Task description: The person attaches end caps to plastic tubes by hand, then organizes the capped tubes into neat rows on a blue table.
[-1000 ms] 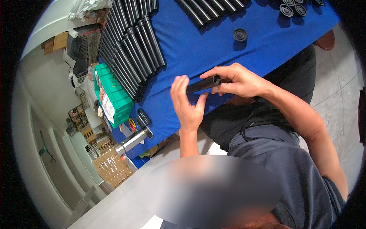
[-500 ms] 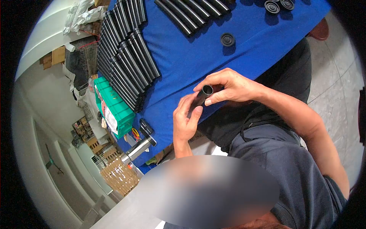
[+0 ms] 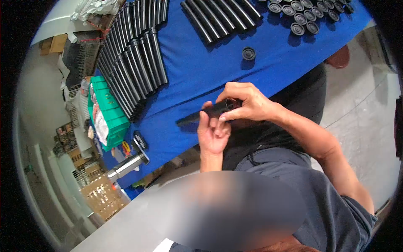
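Observation:
A black tube (image 3: 193,119) is held at a slant above the near edge of the blue cloth, its end by my right hand turned up to the right. My right hand (image 3: 252,102) pinches that end between thumb and fingers; whether something small sits in its grip there is hidden. Palm up, my left hand (image 3: 215,136) holds the tube's middle, the thumb on one side and a fingertip showing beyond it. A round black ringed cap (image 3: 249,53) lies alone on the cloth beyond my hands.
Rows of black tubes (image 3: 140,69) lie at the left, and several more (image 3: 222,19) at the top. Black caps (image 3: 310,15) are grouped at the upper right of the blue cloth (image 3: 201,80). A green crate (image 3: 110,115) and a metal-and-black device (image 3: 128,164) stand at the left.
The tube has tipped flatter, and its far end now points left. My left hand has turned palm up beneath it. The view has shifted, showing more caps.

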`<action>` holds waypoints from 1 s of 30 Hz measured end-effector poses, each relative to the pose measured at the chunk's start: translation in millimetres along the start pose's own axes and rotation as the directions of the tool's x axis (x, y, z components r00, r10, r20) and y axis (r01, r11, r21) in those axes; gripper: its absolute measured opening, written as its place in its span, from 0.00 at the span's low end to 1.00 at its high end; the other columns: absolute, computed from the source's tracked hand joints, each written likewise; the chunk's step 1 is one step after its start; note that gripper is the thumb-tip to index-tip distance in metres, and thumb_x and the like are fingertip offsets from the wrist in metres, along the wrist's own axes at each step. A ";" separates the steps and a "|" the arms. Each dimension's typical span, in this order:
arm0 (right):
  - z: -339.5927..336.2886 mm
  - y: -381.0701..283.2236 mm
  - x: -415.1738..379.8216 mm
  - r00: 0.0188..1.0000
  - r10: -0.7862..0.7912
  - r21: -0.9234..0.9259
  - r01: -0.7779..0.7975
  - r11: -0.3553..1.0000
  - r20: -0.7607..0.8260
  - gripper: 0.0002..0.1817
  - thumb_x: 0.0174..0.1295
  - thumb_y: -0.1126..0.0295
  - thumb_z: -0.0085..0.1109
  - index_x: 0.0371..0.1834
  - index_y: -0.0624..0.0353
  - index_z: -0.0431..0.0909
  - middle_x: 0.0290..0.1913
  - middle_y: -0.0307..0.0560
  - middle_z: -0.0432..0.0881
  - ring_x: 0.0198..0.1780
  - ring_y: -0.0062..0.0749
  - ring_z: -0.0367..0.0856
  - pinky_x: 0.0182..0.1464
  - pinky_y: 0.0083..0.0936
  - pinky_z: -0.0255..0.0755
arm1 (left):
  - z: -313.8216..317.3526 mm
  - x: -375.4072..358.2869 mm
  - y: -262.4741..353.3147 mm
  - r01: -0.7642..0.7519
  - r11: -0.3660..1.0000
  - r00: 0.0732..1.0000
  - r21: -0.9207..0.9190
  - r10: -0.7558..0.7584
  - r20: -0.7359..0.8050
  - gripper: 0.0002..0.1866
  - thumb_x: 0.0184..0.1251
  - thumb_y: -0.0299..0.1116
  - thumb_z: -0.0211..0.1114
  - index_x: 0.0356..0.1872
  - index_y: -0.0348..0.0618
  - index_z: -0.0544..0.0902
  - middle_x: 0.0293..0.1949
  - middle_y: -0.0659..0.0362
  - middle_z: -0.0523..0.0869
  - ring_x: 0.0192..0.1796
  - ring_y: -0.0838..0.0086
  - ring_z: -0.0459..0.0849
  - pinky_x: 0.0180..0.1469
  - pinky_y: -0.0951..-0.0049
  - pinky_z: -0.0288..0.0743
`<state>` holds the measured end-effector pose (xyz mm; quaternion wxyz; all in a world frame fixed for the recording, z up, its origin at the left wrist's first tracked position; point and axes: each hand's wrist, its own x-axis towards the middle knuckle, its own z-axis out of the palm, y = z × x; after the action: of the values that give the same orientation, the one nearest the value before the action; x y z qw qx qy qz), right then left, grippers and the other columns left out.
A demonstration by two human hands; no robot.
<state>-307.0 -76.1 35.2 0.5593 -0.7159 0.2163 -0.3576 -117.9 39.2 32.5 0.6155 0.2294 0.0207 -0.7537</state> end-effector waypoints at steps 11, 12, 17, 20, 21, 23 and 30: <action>-76.3 -2.7 14.3 0.993 0.002 -0.888 -0.109 0.446 -0.121 0.27 0.60 0.65 0.70 0.63 0.54 0.75 0.52 0.58 0.79 0.54 0.54 0.80 0.52 0.43 0.78 | -7.0 67.4 41.1 -0.435 0.844 0.892 0.314 0.358 0.275 0.17 0.76 0.33 0.64 0.62 0.48 0.79 0.68 0.40 0.78 0.72 0.46 0.76 0.74 0.41 0.71; -79.5 1.8 17.0 0.993 0.076 -0.884 -0.114 0.453 -0.089 0.26 0.60 0.65 0.70 0.61 0.55 0.75 0.52 0.58 0.78 0.54 0.54 0.80 0.52 0.44 0.78 | -7.5 67.0 42.8 -0.433 0.853 0.893 0.291 0.364 0.264 0.16 0.76 0.32 0.64 0.61 0.48 0.79 0.68 0.39 0.77 0.71 0.46 0.76 0.74 0.41 0.71; -59.5 -9.1 44.6 0.993 0.106 -0.415 -0.121 0.901 -0.060 0.22 0.59 0.74 0.67 0.56 0.60 0.74 0.39 0.51 0.82 0.40 0.39 0.85 0.45 0.34 0.78 | -10.5 64.0 43.5 -0.422 0.888 0.901 0.182 0.389 0.190 0.13 0.75 0.27 0.64 0.58 0.47 0.81 0.67 0.38 0.78 0.67 0.45 0.80 0.72 0.41 0.74; -32.8 16.4 56.7 0.965 0.261 0.011 -0.261 0.965 0.032 0.20 0.61 0.75 0.69 0.55 0.62 0.75 0.38 0.39 0.81 0.41 0.20 0.79 0.45 0.25 0.76 | -10.1 65.3 41.3 -0.450 0.875 0.882 0.180 0.404 0.244 0.13 0.75 0.25 0.64 0.57 0.48 0.81 0.64 0.39 0.81 0.66 0.47 0.82 0.71 0.42 0.75; -23.1 21.0 61.4 0.974 0.220 0.017 -0.222 0.975 0.060 0.20 0.61 0.76 0.69 0.55 0.63 0.75 0.39 0.38 0.80 0.42 0.20 0.79 0.45 0.23 0.76 | -9.1 66.4 40.7 -0.462 0.871 0.878 0.166 0.422 0.228 0.13 0.74 0.24 0.64 0.57 0.48 0.81 0.64 0.39 0.81 0.65 0.47 0.83 0.71 0.42 0.75; -14.2 25.1 62.3 0.971 0.232 0.226 -0.240 0.944 0.064 0.20 0.64 0.76 0.69 0.58 0.63 0.75 0.41 0.35 0.79 0.42 0.17 0.78 0.45 0.20 0.75 | -9.2 65.9 39.1 -0.476 0.867 0.874 0.147 0.449 0.183 0.13 0.74 0.24 0.63 0.56 0.49 0.80 0.63 0.39 0.82 0.65 0.48 0.83 0.71 0.41 0.75; -12.9 25.0 56.9 0.970 0.241 0.176 -0.243 0.954 0.033 0.21 0.67 0.73 0.69 0.62 0.63 0.76 0.43 0.37 0.80 0.43 0.13 0.76 0.44 0.19 0.74 | -2.8 63.8 37.6 -0.437 0.883 0.896 0.173 0.410 0.169 0.13 0.75 0.23 0.62 0.56 0.50 0.78 0.63 0.37 0.81 0.65 0.47 0.83 0.71 0.39 0.74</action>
<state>-277.5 -131.9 28.1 0.6621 -0.6328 0.2664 -0.3004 -90.5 -27.6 15.8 0.7381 0.2424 -0.1478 -0.6120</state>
